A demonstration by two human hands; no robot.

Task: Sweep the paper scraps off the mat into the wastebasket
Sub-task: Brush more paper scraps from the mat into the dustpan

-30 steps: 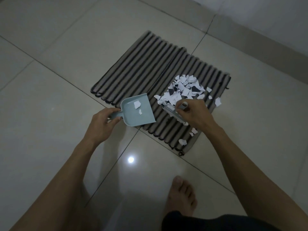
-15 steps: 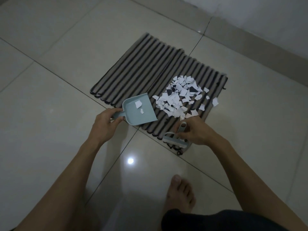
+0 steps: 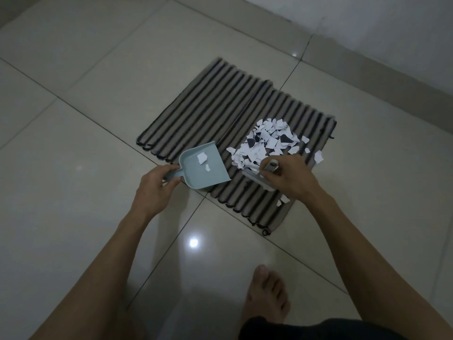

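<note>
The paper scraps (image 3: 264, 143) lie heaped on the right half of the striped mat (image 3: 220, 114), a mix of white and dark pieces bunched toward its far right part. A few loose bits sit apart from the heap: one white piece (image 3: 318, 157) near the mat's right edge, and a couple more (image 3: 282, 201) on the near right corner, just beside the right wrist.

At the near edge of the heap, the right hand (image 3: 289, 177) grips a small brush (image 3: 259, 179), fingers curled around its pale handle, whose end pokes up between thumb and forefinger. The brush head lies low against the mat, touching or nearly touching the closest scraps; in the dim light the bristles are hard to make out.

To the left of the brush, the left hand (image 3: 157, 185) is closed around the short handle of a light blue dustpan (image 3: 203, 170). The pan sits at the mat's near left edge, its open lip pointing right toward the brush and resting over the mat. Two white scraps (image 3: 203, 161) lie inside the pan.

The mat rests on a pale tiled floor (image 3: 73, 143), with a bright spot of reflected light (image 3: 193, 242) on the tile nearer the person. A bare foot (image 3: 267, 293) stands on the near tile, below the right arm.
</note>
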